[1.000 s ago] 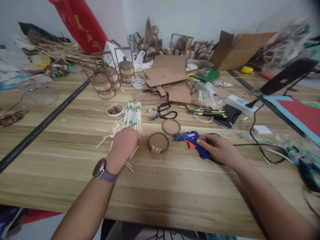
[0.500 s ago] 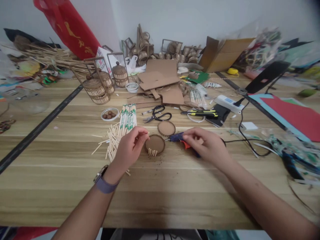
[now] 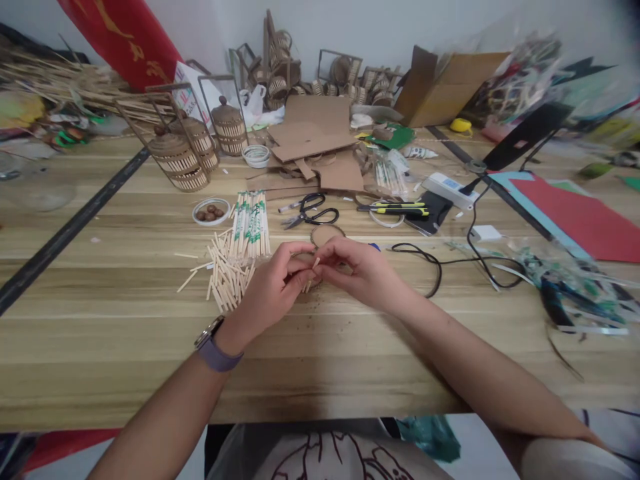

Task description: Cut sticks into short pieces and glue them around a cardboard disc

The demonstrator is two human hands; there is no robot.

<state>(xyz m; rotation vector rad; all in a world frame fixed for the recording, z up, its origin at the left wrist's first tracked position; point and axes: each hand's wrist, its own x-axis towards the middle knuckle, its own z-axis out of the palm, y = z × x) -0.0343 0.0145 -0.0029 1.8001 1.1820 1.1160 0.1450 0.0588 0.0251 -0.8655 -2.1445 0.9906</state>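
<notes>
My left hand point(image 3: 280, 277) and my right hand point(image 3: 357, 270) meet at the fingertips over a round cardboard base point(image 3: 304, 256). A short wooden stick point(image 3: 317, 263) is pinched where the fingers come together; its lower end is hidden. Most of the base lies behind my fingers, with a few upright sticks just showing under them. Behind my hands lies a second cardboard disc point(image 3: 326, 233) with a ridged rim. Only a small blue part of the glue gun point(image 3: 374, 247) shows past my right hand. Left of my hands is a loose pile of cut sticks point(image 3: 227, 277).
Wrapped chopsticks point(image 3: 250, 223), a dish of brown beads point(image 3: 211, 212), black scissors point(image 3: 313, 212) and a yellow-black cutter point(image 3: 395, 209) lie beyond my hands. Finished lidded baskets point(image 3: 179, 160) stand back left. Cardboard sheets point(image 3: 315, 127) are stacked behind. A black cord point(image 3: 433, 267) loops at right.
My right hand has let go of the glue gun, now mostly hidden on the table, and moved left to meet my left hand at the stick. The view has tipped downward.
</notes>
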